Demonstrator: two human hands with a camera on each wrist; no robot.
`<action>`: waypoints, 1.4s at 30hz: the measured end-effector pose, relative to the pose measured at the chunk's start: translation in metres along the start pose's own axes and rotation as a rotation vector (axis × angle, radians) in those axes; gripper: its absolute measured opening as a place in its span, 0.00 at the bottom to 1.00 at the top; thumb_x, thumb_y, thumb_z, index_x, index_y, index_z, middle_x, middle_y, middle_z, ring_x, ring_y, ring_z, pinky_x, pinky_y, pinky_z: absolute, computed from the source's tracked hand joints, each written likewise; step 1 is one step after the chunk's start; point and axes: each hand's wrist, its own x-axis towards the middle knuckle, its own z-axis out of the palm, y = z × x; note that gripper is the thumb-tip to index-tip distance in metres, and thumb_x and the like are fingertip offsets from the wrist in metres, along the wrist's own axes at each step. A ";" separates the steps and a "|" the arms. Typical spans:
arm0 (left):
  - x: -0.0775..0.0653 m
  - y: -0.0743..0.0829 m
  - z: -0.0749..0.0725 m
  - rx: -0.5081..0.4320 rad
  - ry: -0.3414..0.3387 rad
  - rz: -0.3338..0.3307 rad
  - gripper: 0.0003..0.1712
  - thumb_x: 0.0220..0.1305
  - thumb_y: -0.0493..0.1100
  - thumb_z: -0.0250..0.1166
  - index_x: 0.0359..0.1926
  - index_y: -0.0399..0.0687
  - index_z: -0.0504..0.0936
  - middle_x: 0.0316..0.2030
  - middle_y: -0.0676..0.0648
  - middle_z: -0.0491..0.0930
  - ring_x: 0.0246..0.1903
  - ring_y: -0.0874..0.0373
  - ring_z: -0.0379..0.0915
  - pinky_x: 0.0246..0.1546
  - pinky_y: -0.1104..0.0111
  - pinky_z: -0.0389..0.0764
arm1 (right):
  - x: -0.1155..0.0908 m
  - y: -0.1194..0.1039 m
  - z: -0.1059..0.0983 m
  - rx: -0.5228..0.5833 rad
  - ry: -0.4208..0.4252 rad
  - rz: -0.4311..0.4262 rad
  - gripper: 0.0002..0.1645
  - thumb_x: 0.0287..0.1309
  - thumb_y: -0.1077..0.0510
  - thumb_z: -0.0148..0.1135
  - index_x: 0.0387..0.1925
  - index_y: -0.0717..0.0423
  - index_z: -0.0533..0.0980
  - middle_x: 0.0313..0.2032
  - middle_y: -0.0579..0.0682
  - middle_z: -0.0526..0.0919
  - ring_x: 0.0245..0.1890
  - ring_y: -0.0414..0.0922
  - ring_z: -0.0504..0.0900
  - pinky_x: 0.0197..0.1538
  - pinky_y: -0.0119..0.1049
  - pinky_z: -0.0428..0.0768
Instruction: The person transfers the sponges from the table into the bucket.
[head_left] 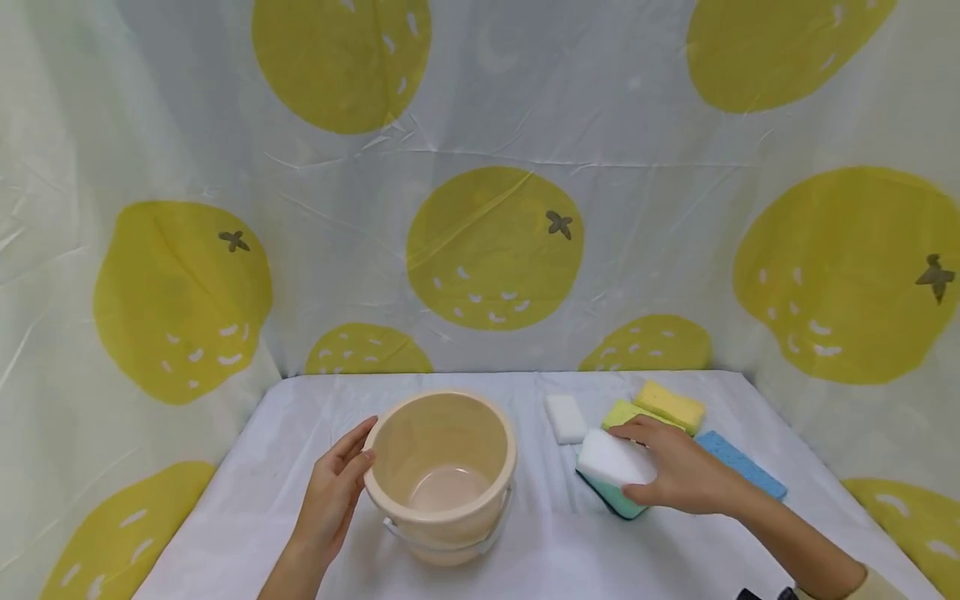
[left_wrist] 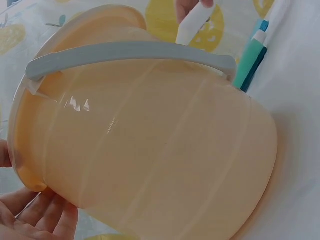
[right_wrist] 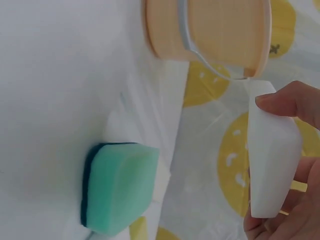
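Note:
A peach plastic bucket (head_left: 442, 517) with a pale grey handle (left_wrist: 130, 51) stands upright, and its visible inside holds nothing. My left hand (head_left: 330, 492) grips the bucket's left rim, thumb on the rim and fingers around the outside. Right of the bucket, my right hand (head_left: 678, 467) pinches a white sponge (right_wrist: 272, 155) between thumb and fingers. This sponge is held above a teal sponge (right_wrist: 125, 185) with a dark scouring layer, which lies on the table; the right wrist view shows a gap between them.
Behind the right hand lie a second white sponge (head_left: 565, 418), a lime-green sponge (head_left: 624, 412), a yellow sponge (head_left: 670, 407) and a blue sponge (head_left: 738, 463). White cloth (head_left: 300, 417) covers the table. A lemon-patterned curtain (head_left: 637, 208) hangs at the back and both sides.

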 end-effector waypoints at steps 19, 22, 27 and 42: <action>-0.001 -0.002 0.001 -0.021 -0.013 -0.004 0.30 0.77 0.36 0.57 0.76 0.36 0.62 0.73 0.38 0.63 0.66 0.59 0.70 0.61 0.67 0.74 | 0.085 -0.057 -0.021 0.037 -0.058 -0.159 0.38 0.53 0.51 0.73 0.65 0.60 0.76 0.53 0.49 0.78 0.45 0.45 0.76 0.43 0.42 0.79; 0.000 -0.003 0.001 -0.023 -0.015 -0.002 0.30 0.77 0.36 0.57 0.76 0.37 0.62 0.73 0.38 0.63 0.66 0.59 0.70 0.61 0.67 0.75 | 0.098 -0.066 -0.020 0.035 -0.078 -0.181 0.37 0.53 0.52 0.73 0.65 0.58 0.77 0.54 0.49 0.78 0.45 0.45 0.77 0.42 0.40 0.80; -0.001 -0.002 0.000 -0.021 -0.005 -0.005 0.30 0.78 0.36 0.57 0.75 0.37 0.63 0.73 0.38 0.63 0.65 0.59 0.71 0.60 0.67 0.76 | 0.118 -0.083 -0.014 0.038 -0.124 -0.237 0.37 0.53 0.51 0.74 0.64 0.56 0.78 0.54 0.49 0.79 0.47 0.46 0.77 0.43 0.40 0.80; 0.000 -0.001 0.002 0.007 0.020 -0.009 0.28 0.78 0.37 0.57 0.74 0.37 0.64 0.70 0.40 0.68 0.63 0.59 0.72 0.58 0.67 0.77 | 0.172 -0.121 0.003 -0.001 -0.275 -0.332 0.38 0.55 0.52 0.74 0.66 0.61 0.76 0.59 0.52 0.81 0.54 0.47 0.78 0.52 0.38 0.78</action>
